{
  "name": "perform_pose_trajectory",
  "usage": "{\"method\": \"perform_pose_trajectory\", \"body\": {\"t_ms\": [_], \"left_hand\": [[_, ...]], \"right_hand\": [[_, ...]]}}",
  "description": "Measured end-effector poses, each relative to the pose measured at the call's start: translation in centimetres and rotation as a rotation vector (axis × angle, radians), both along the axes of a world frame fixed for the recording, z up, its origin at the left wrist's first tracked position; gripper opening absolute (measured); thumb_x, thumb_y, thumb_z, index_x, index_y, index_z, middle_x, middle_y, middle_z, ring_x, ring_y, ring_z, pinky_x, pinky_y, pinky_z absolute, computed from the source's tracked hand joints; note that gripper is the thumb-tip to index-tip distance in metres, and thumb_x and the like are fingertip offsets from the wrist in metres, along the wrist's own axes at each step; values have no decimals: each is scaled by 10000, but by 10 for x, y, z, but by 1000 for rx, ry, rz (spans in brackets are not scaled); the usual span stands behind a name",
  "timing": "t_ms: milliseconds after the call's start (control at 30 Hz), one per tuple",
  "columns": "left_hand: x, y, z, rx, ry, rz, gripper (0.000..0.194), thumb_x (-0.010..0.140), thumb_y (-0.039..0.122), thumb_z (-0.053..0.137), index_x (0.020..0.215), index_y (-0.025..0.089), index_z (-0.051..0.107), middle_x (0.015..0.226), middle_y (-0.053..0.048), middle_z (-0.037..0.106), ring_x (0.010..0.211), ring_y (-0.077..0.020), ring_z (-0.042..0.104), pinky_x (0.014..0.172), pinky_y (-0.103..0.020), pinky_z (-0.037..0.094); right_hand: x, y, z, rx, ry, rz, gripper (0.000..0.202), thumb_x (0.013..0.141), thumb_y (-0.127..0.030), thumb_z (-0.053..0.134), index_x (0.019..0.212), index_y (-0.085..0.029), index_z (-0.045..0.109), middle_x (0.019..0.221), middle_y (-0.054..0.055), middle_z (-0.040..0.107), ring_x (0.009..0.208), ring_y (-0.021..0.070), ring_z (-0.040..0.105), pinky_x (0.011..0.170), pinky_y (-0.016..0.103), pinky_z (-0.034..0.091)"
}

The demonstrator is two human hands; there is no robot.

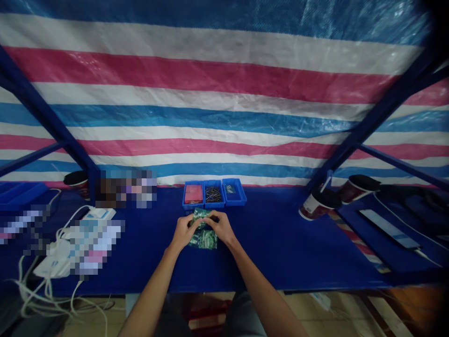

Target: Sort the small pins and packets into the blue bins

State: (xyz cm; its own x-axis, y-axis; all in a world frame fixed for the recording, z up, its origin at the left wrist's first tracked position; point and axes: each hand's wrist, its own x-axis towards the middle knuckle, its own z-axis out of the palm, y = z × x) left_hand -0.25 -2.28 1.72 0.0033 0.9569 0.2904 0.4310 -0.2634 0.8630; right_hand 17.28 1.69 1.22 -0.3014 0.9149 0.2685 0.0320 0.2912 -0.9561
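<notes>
Near the middle of the blue table, my left hand (pixel 183 231) and my right hand (pixel 221 226) meet over green shiny packets (pixel 204 239). Both hands pinch the upper part of a green packet, thumbs close together, with a small dark item showing at the fingers. More of the green packets lie just below the fingers on the table. Right behind the hands stand three small blue bins: the left one holds a pink-red item (pixel 193 194), the middle one dark metal pieces (pixel 213 194), the right one (pixel 235 192) a small clear packet.
White power strips (pixel 59 255) with tangled cables lie at the left. A lidded cup (pixel 317 204) stands at the right, with another cup (pixel 358 188) behind it and a phone (pixel 389 228) nearby. Blue frame posts rise on both sides before a striped sheet (pixel 217 107).
</notes>
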Motion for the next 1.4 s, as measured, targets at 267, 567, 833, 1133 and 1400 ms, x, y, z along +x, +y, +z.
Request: {"method": "perform_pose_trajectory", "body": {"t_ms": [267,567,833,1133,1400], "left_hand": [[-2,1,-4,20,-6,20,369,876,449,598,691,134,646,578,29,503,549,-112,402,552,-219,296],[0,0,-4,40,50,-7,428,890,461,593,609,138,576,535,37,457,519,-98,382,537,-223,290],[-1,1,-7,60,104,-6,453,932,418,542,566,153,516,510,31,479,501,-99,424,537,-227,305],[0,1,-6,52,74,-19,411,915,413,578,609,138,568,528,34,520,508,-96,458,532,-215,319],[-2,2,-9,70,108,-6,478,932,424,554,544,149,509,494,31,509,491,-100,474,535,-219,335]], "right_hand": [[-2,-6,-7,107,-142,12,273,825,-393,708,670,-173,666,654,-5,573,646,147,489,628,259,375],[2,-4,-13,93,-168,1,347,864,-416,660,627,-164,637,611,-14,582,589,132,486,612,252,368],[3,-9,-12,138,-304,-34,369,907,-392,628,611,-172,626,644,-15,617,668,144,569,900,336,349],[2,-13,-2,173,-266,-12,325,886,-368,648,624,-180,608,638,-4,592,642,154,524,715,280,362],[1,-13,-8,104,-177,-43,299,863,-381,655,653,-177,592,621,-27,552,596,128,465,597,243,340]]}}
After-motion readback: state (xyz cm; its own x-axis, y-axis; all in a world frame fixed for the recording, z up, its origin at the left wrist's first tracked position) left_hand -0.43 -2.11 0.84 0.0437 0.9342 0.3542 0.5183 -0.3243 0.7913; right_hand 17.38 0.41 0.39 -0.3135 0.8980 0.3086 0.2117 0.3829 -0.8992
